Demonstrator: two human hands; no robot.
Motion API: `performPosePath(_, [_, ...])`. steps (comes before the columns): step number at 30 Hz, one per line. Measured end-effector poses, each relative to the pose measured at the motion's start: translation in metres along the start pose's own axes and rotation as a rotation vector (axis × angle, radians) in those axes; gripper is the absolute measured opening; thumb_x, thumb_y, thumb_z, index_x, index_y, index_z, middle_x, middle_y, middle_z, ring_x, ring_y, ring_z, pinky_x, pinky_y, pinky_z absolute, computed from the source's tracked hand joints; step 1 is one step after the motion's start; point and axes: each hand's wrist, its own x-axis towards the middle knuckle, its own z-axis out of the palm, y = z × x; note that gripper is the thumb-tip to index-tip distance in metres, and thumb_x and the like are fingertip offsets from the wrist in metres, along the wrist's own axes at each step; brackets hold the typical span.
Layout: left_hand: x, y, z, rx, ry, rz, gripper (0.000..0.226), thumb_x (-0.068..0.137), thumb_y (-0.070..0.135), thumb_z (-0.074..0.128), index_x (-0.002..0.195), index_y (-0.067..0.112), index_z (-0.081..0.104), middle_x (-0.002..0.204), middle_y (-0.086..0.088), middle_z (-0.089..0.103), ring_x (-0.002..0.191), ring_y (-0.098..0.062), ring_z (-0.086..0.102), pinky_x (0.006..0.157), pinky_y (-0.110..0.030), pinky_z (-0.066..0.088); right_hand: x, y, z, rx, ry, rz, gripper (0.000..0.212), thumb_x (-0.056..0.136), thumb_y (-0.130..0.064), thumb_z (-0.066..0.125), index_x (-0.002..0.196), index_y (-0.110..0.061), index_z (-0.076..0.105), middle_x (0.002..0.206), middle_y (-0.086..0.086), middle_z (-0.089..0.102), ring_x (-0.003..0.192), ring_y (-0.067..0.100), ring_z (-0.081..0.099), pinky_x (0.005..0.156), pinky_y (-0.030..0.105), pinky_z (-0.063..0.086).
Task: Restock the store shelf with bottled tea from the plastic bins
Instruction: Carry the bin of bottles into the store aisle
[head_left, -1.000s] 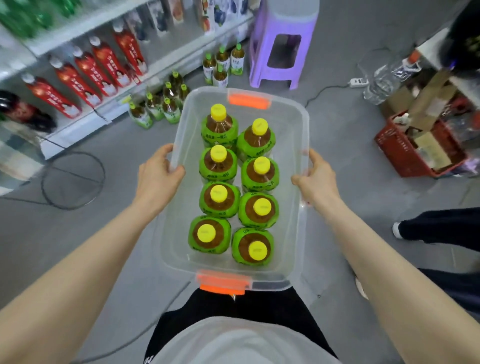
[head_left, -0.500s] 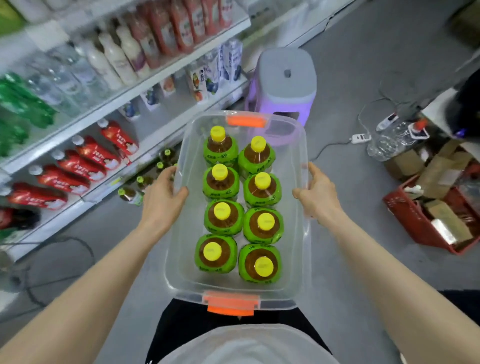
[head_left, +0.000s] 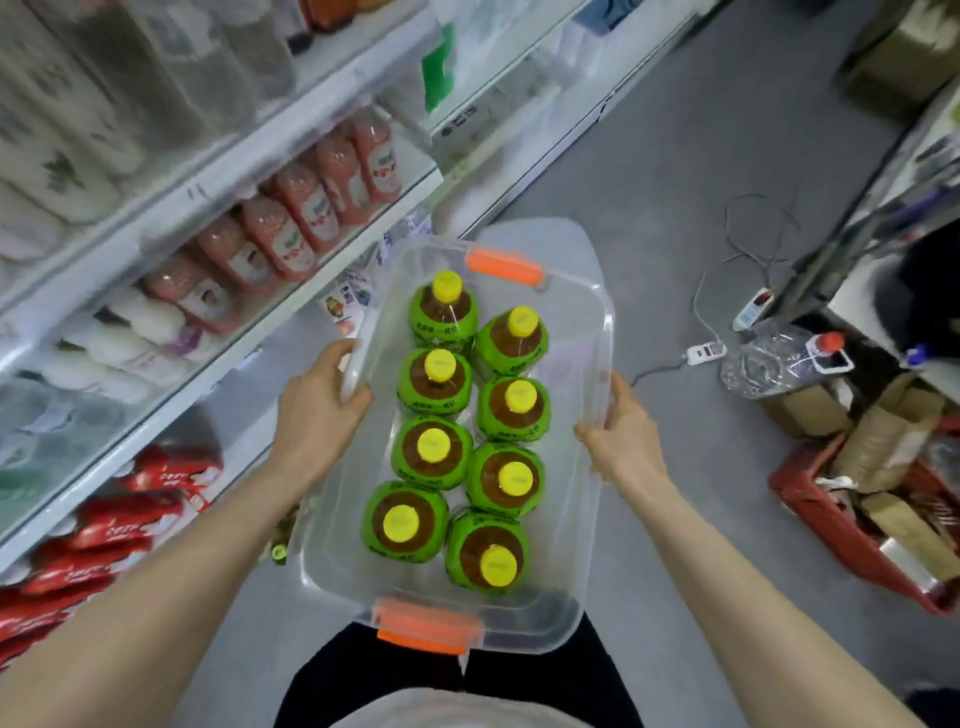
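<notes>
**A:** What's the place like?

**B:** A shop aisle with a grey concrete floor (head_left: 675, 156). A white store shelf (head_left: 171, 218) runs along the left, stocked with pink bottles (head_left: 291, 228) on one tier and red bottles (head_left: 130, 514) lower down; the upper tiers are too blurred to read.

**A:** And the tea?

**B:** Eight tea bottles (head_left: 441, 322), green-labelled with yellow caps, stand upright in two rows of four inside a clear plastic bin (head_left: 571, 519). The bin has an orange latch at the far end and another at the near end, and it's carried in the air in front of the person, over the floor and just right of the shelf.

**A:** How are the hands?

**B:** The left hand (head_left: 317, 415) has its grip clamped on the bin's left rim, thumb curled over the edge. The right hand (head_left: 623, 436) is clamped on the right rim, fingers wrapped under the lip and thumb along the top.

**A:** Anything else about?

**B:** On the right, a red basket (head_left: 841, 540) full of cardboard sits on the floor, with a large clear water jug (head_left: 774, 358) lying near it. A white power strip (head_left: 704, 352) and its cable lie on the floor between the bin and the jug. Just beyond the bin's far end a pale rounded top shows, though I can't tell what it is.
</notes>
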Motion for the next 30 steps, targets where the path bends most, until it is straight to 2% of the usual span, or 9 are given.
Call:
performPosePath(3, [0.062, 0.017, 0.025, 0.027, -0.018, -0.031, 0.054, 0.079, 0.032, 0.054, 0.130, 0.016, 0.055, 0.064, -0.009, 0.057, 0.074, -0.037, 0.061, 0.066, -0.037, 0.040, 0.073, -0.026, -0.019, -0.032, -0.051, -0.019, 0.072, 0.061, -0.030, 0.050, 0.132, -0.038, 0.040, 0.100, 0.010, 0.068, 0.086, 0.041, 0.066, 0.074, 0.053, 0.057])
performPosePath(5, [0.103, 0.032, 0.046, 0.029, -0.047, -0.067, 0.047, 0.087, 0.024, 0.062, 0.131, 0.015, 0.053, 0.065, -0.013, 0.057, 0.076, -0.038, 0.062, 0.068, -0.039, 0.042, 0.124, -0.039, -0.034, -0.061, -0.075, -0.005, 0.070, 0.064, -0.029, 0.052, 0.132, -0.037, 0.039, 0.090, 0.008, 0.066, 0.084, 0.040, 0.065, 0.075, 0.053, 0.057])
performPosePath(8, [0.159, 0.054, 0.078, 0.052, -0.081, -0.104, 0.047, 0.088, 0.015, 0.066, 0.133, 0.013, 0.052, 0.062, -0.009, 0.054, 0.076, -0.038, 0.063, 0.068, -0.039, 0.041, 0.193, -0.051, -0.056, -0.118, -0.097, -0.010, 0.064, 0.076, -0.017, 0.059, 0.134, -0.033, 0.038, 0.074, 0.000, 0.059, 0.076, 0.037, 0.065, 0.075, 0.048, 0.056])
performPosePath(15, [0.266, 0.095, 0.151, 0.040, -0.130, -0.129, 0.051, 0.088, 0.018, 0.065, 0.135, 0.018, 0.047, 0.070, -0.004, 0.057, 0.082, -0.037, 0.062, 0.067, -0.036, 0.036, 0.322, -0.061, -0.087, -0.215, -0.067, -0.047, 0.067, 0.079, -0.008, 0.060, 0.139, -0.023, 0.034, 0.073, 0.003, 0.059, 0.074, 0.036, 0.063, 0.075, 0.045, 0.053])
performPosePath(20, [0.321, 0.105, 0.192, 0.021, -0.170, -0.136, 0.051, 0.088, 0.019, 0.063, 0.135, 0.023, 0.044, 0.070, -0.008, 0.059, 0.073, -0.030, 0.060, 0.066, -0.037, 0.042, 0.383, -0.057, -0.093, -0.239, -0.057, -0.013, 0.068, 0.081, -0.009, 0.059, 0.141, -0.023, 0.032, 0.080, 0.009, 0.064, 0.081, 0.035, 0.064, 0.078, 0.043, 0.051])
performPosePath(24, [0.346, 0.108, 0.215, 0.044, -0.167, -0.151, 0.051, 0.089, 0.015, 0.061, 0.136, 0.021, 0.044, 0.066, -0.002, 0.056, 0.069, -0.028, 0.057, 0.065, -0.033, 0.037, 0.412, -0.051, -0.088, -0.241, -0.073, 0.037, 0.065, 0.083, -0.011, 0.057, 0.141, -0.025, 0.030, 0.086, 0.011, 0.064, 0.083, 0.037, 0.063, 0.079, 0.043, 0.051])
performPosePath(28, [0.348, 0.106, 0.222, 0.061, -0.156, -0.148, 0.050, 0.089, 0.012, 0.060, 0.135, 0.019, 0.043, 0.063, -0.003, 0.054, 0.063, -0.026, 0.055, 0.061, -0.034, 0.036, 0.423, -0.049, -0.084, -0.259, -0.086, 0.044, 0.064, 0.085, -0.010, 0.057, 0.142, -0.021, 0.028, 0.091, 0.014, 0.064, 0.080, 0.034, 0.058, 0.072, 0.039, 0.045])
performPosePath(30, [0.348, 0.109, 0.221, 0.078, -0.179, -0.133, 0.050, 0.090, 0.012, 0.061, 0.136, 0.016, 0.042, 0.062, 0.000, 0.053, 0.062, -0.026, 0.054, 0.061, -0.034, 0.035, 0.424, -0.049, -0.084, -0.260, -0.110, 0.048, 0.065, 0.086, -0.011, 0.055, 0.143, -0.020, 0.025, 0.095, 0.016, 0.064, 0.082, 0.037, 0.059, 0.073, 0.041, 0.048])
